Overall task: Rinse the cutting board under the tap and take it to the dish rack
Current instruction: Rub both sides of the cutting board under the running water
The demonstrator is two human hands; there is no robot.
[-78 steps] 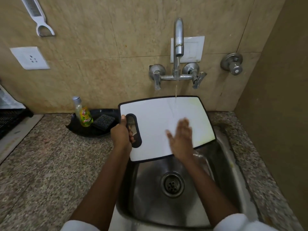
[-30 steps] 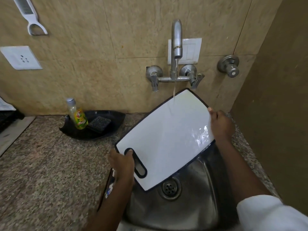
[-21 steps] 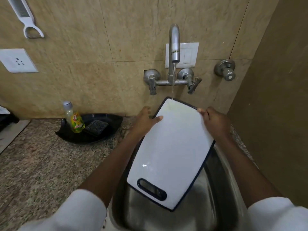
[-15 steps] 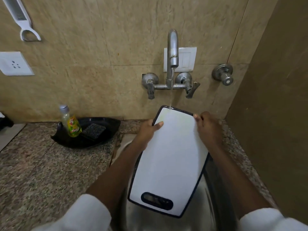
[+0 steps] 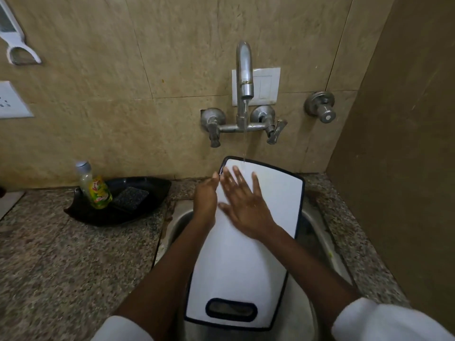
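Observation:
A white cutting board (image 5: 236, 267) with a dark rim stands lengthwise over the steel sink (image 5: 317, 232), its handle slot nearest me. A thin stream from the tap (image 5: 244, 77) lands on its far end. My left hand (image 5: 205, 198) grips the board's far left edge. My right hand (image 5: 242, 200) lies flat on the wet white face with fingers spread, crossing over from the right. The dish rack is out of view.
A black tray (image 5: 123, 205) on the granite counter to the left carries a soap bottle (image 5: 94, 187) and a dark scrub pad (image 5: 130, 198). A brown wall panel (image 5: 398, 168) closes the right side. A wall valve (image 5: 321, 109) sits right of the tap.
The board was turned from crosswise to lengthwise, handle toward me. My left hand went from the handle to the far left edge. My right hand left the far right edge and now lies flat on the face.

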